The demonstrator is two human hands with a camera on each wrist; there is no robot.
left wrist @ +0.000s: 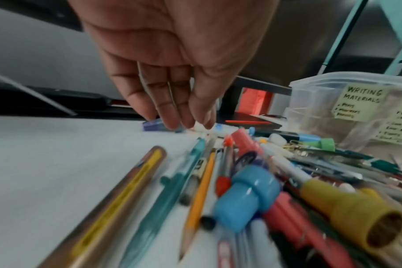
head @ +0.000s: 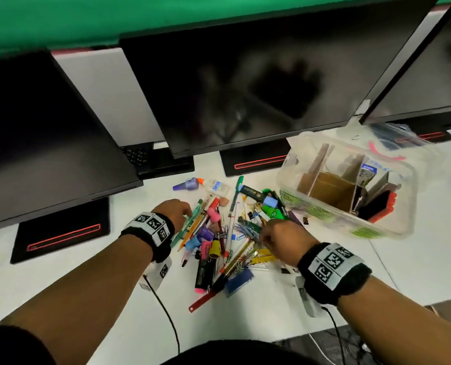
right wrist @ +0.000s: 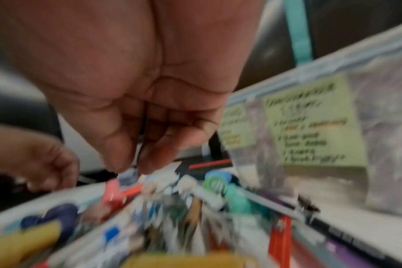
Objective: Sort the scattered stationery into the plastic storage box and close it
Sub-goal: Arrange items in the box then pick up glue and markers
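A heap of stationery (head: 224, 233) lies mid-table: pens, pencils, markers, paper clips, a red ruler. The clear plastic storage box (head: 393, 225) stands open to its right, split by cardboard dividers, a few items in its right-hand cells. Green handwritten notes (left wrist: 358, 103) are stuck on its wall. My left hand (head: 186, 210) hovers over the heap's left edge; its fingers (left wrist: 188, 123) hang straight and hold nothing. My right hand (head: 265, 237) reaches down into the blue paper clips at the heap's right side. Its thumb and fingers (right wrist: 131, 166) are close together, too blurred to show a hold.
Three dark monitors (head: 245, 88) on black stands (head: 61, 233) line the back of the white table (head: 245, 325). A glue bottle (head: 214, 186) and a purple marker cap (head: 187, 184) lie behind the heap. The box lid (head: 385, 146) sits behind the box. Wrist cables trail toward me.
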